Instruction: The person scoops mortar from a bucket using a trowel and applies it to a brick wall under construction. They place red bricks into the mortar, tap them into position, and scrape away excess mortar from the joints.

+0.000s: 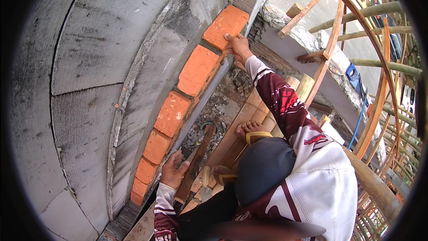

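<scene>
A row of orange bricks (pixel 172 113) runs along the foot of a grey block wall, with gaps or grey joints between them. At the far end of this row, my right hand (pixel 237 47) grips the farthest brick (pixel 226 27), thumb on its top and fingers at its side. My left hand (pixel 174 170) is beside the nearer bricks, fingers stretched out and thumb apart, holding nothing. Whether its fingertips touch a brick I cannot tell. On the planks near my feet lies a trowel (pixel 206 186) with a wooden handle.
The grey block wall (pixel 89 49) rises on the left. Below me are wooden planks (pixel 236 127) and rubble (pixel 209 116). A blue-handled handsaw (pixel 354 78) hangs at the right by a rough concrete ledge (pixel 327 69). Bamboo poles (pixel 383 65) and timber strips (pixel 327 62) cross the right side.
</scene>
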Tool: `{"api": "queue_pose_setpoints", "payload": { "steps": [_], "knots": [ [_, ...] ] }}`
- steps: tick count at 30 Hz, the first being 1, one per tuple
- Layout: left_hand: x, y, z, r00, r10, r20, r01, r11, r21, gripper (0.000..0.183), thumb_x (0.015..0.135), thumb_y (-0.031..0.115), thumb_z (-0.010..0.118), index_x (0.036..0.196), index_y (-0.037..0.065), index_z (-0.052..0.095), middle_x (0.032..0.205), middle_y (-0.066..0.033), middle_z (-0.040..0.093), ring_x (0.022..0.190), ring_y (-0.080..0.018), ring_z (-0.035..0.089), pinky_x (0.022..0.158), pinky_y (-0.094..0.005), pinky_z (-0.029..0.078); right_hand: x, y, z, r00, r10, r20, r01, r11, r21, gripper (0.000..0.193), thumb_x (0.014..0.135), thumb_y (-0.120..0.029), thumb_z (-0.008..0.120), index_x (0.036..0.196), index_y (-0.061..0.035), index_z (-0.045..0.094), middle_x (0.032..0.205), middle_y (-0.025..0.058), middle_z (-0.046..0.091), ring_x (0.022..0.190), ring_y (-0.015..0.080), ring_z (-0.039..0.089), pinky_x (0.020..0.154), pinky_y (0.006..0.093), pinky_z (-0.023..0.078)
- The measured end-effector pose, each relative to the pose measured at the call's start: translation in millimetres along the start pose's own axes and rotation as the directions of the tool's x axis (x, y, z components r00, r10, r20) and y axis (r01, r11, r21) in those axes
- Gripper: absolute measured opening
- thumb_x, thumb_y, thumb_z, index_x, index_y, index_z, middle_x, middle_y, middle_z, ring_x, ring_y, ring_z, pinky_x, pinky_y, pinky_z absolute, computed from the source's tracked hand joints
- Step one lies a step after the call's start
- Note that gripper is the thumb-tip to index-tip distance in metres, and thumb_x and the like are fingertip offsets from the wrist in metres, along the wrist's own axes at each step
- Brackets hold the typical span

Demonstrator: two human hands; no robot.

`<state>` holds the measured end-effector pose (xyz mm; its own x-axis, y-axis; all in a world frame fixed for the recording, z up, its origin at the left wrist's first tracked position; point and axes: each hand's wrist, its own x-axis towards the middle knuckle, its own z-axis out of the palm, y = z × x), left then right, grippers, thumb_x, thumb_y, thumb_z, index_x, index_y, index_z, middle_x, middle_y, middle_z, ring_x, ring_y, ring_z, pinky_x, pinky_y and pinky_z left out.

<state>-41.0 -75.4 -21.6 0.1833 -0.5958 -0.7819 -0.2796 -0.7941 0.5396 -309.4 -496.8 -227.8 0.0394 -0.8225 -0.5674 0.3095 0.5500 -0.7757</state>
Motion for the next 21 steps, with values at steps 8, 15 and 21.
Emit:
{"api": "queue_pose_setpoints", "payload": {
  "steps": [8,15,21],
  "knots": [
    [2.2,-26.9,-7.1,0.999,0.051,-0.012,-0.051,0.999,0.009,0.063,0.092,0.012,0.075,0.146,-0.002,0.047,0.137,-0.0232,0.057,0.127,-0.0277,0.058,0.107,-0.0372,0.047,13.8,7.4,-8.6,0.999,-0.013,0.048,0.014,0.999,-0.036,0.032,0.104,-0.022,0.061,0.125,0.0003,0.054,0.102,0.0154,0.066,0.078,0.0272,0.070,0.059,0.0388,0.065],
    [17.0,-27.8,-2.8,0.998,0.021,0.067,-0.025,0.998,0.052,0.065,0.093,0.020,0.076,0.147,-0.001,0.047,0.141,-0.0231,0.058,0.130,-0.0316,0.057,0.109,-0.0426,0.045,12.1,7.2,-11.5,0.998,-0.003,0.065,0.008,0.997,-0.078,0.039,0.104,-0.024,0.060,0.131,0.0020,0.047,0.113,0.0167,0.064,0.086,0.0274,0.071,0.063,0.0377,0.066],
    [29.3,-23.2,-3.4,0.997,0.025,0.077,-0.032,0.996,0.081,0.066,0.092,0.023,0.076,0.146,-0.001,0.048,0.140,-0.0226,0.059,0.129,-0.0320,0.058,0.108,-0.0430,0.046,11.9,14.0,-6.7,0.993,-0.114,0.034,0.117,0.984,-0.136,0.041,0.101,-0.019,0.064,0.128,0.0055,0.044,0.110,0.0211,0.064,0.084,0.0286,0.072,0.057,0.0379,0.062]
  ]
}}
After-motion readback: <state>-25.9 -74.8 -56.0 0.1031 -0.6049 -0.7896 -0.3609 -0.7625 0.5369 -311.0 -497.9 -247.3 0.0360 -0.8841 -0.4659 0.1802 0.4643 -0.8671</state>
